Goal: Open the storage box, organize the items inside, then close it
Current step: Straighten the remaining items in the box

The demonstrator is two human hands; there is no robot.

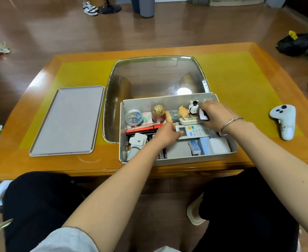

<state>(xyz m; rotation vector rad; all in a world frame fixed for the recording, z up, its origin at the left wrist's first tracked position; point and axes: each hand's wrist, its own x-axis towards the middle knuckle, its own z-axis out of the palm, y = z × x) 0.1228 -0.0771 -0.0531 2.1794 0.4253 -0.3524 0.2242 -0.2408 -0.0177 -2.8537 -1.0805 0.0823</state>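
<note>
Remote crosswise in box (display leftward)

The storage box at frame centre is open on top, but its inside is crowded: figurines at the back, remote control across the middle. Bare floor is seen only at its lower centre.

Bright, even indoor light, a round lamp glare on the counter's glass, soft sheen on the floor, sharp centre, and wide-angle bending with blur at the edges.
</note>
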